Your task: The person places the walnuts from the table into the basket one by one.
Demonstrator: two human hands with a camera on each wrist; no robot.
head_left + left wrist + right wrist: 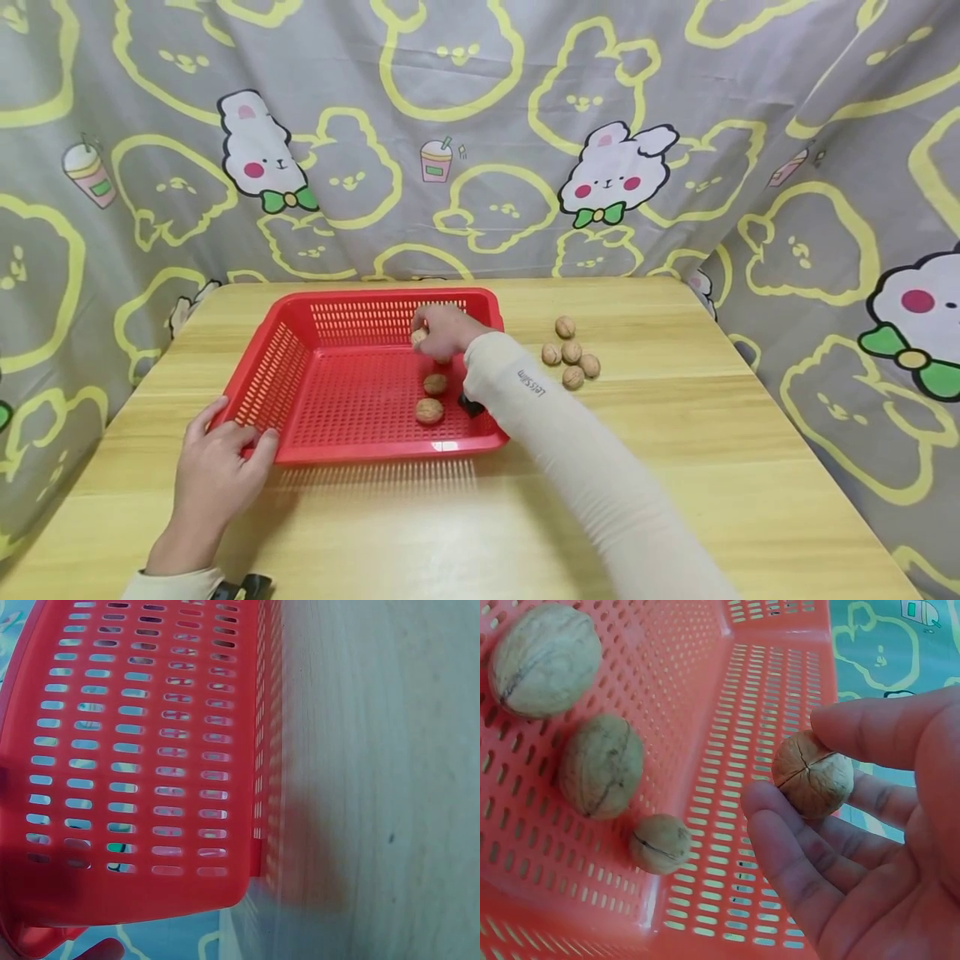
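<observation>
My right hand is over the right part of a red plastic basket, pinching a walnut between thumb and fingers. The held walnut is above the basket floor, close to a slotted wall. Three more walnuts lie in a row on that floor; the right wrist view shows a large walnut, a middle walnut and a small walnut. My left hand grips the basket's near left corner, thumb and fingers at the rim. The left wrist view mostly shows the basket's outer wall.
Several loose walnuts are grouped on the wooden table, right of the basket. A grey curtain with yellow cartoon outlines hangs behind the table and along its sides.
</observation>
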